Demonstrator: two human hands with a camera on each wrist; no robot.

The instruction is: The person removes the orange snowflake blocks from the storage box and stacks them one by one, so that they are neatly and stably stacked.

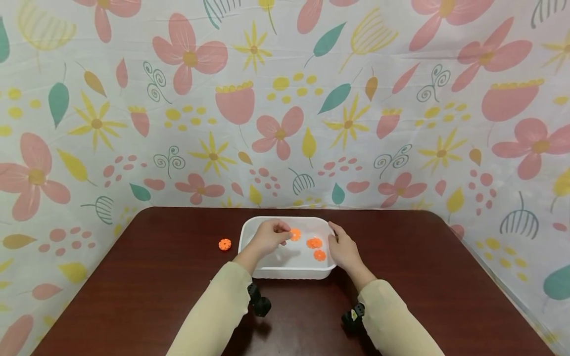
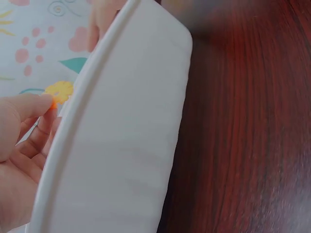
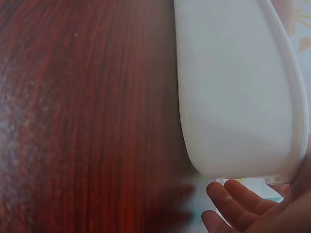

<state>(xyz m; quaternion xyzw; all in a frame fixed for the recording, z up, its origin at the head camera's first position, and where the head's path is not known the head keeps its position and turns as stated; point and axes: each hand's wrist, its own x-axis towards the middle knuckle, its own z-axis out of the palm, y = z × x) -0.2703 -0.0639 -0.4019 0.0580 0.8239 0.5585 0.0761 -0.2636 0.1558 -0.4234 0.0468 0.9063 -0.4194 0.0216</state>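
A shallow white plastic tray (image 1: pixel 285 273) stands on the table. Over its inside, my left hand (image 1: pixel 270 237) pinches a small orange flower-shaped piece (image 1: pixel 295 234) between thumb and fingertips; the left wrist view shows the same flower-shaped piece (image 2: pixel 59 91) above the tray's rim. More orange flower-shaped pieces (image 1: pixel 314 243) lie in the tray's right half, some perhaps overlapping. At the right end, my right hand (image 1: pixel 346 249) holds the tray's side wall, thumb at the rim. In the right wrist view, that hand's fingers (image 3: pixel 243 206) are outside the wall.
One orange flower-shaped piece (image 1: pixel 224 244) lies on the dark wooden table (image 1: pixel 156 277), just left of the tray. A floral cloth (image 1: pixel 285 99) hangs behind the table's far edge. Both wrists carry small black cameras (image 1: pixel 259 300).
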